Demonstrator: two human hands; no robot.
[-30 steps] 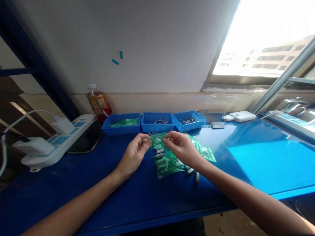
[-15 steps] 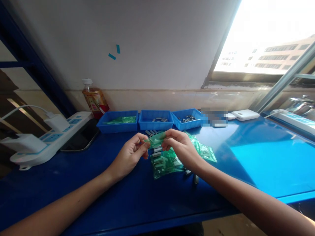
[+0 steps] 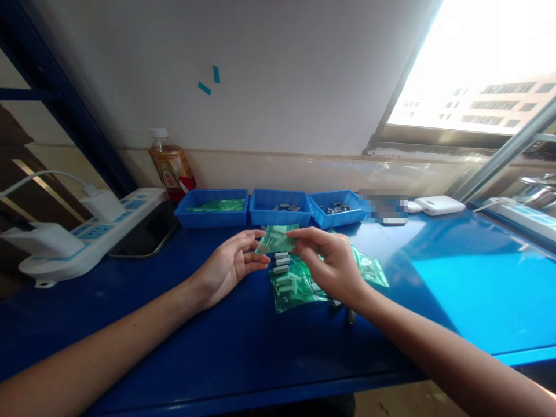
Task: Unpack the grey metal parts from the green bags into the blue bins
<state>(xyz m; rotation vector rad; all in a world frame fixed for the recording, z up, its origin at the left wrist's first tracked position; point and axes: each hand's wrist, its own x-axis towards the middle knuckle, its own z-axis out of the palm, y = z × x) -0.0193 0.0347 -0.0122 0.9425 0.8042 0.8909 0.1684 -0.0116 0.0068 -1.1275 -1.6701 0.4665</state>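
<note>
My right hand (image 3: 332,263) pinches a small green plastic bag (image 3: 276,238) by its right edge and holds it above the blue table (image 3: 217,341). My left hand (image 3: 232,263) sits just left of the bag with its fingers loosely spread, fingertips close to the bag's left edge and nothing in its grasp. Beneath both hands lies a pile of green bags (image 3: 295,284) with small metal parts (image 3: 281,262) in and beside them. A few dark parts (image 3: 350,315) lie by my right wrist.
Three blue trays stand in a row at the back: one with green bags (image 3: 212,207), two with metal parts (image 3: 280,207) (image 3: 337,208). A white power strip (image 3: 82,234), a dark phone (image 3: 145,238) and a bottle (image 3: 171,168) are at left. White devices (image 3: 438,204) lie at right.
My left hand has let go of the green bag and opened. My right hand now holds the bag alone, a little higher.
</note>
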